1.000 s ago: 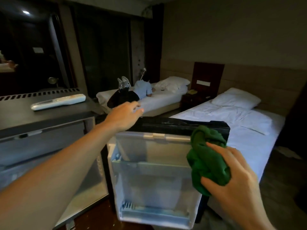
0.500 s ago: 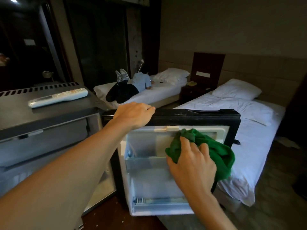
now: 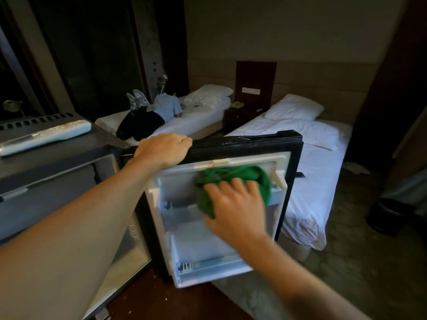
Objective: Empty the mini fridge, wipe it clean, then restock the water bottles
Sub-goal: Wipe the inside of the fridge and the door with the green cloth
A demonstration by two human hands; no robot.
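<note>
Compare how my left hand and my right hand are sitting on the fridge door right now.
The left hand curls, bare, over the black top edge of the fridge door; the right hand presses a green cloth against its white inner liner. The left hand looks sharp, the right hand motion-blurred. Both work on the same open door.

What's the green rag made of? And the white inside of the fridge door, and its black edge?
The rag looks like soft woven cloth, maybe cotton or microfibre: it is matt and bunches into folds. The door inside looks like moulded plastic: smooth, slightly glossy, with shaped shelves. Its black edge is hard and smooth, likely plastic or painted metal; the look leaves that open.
</note>
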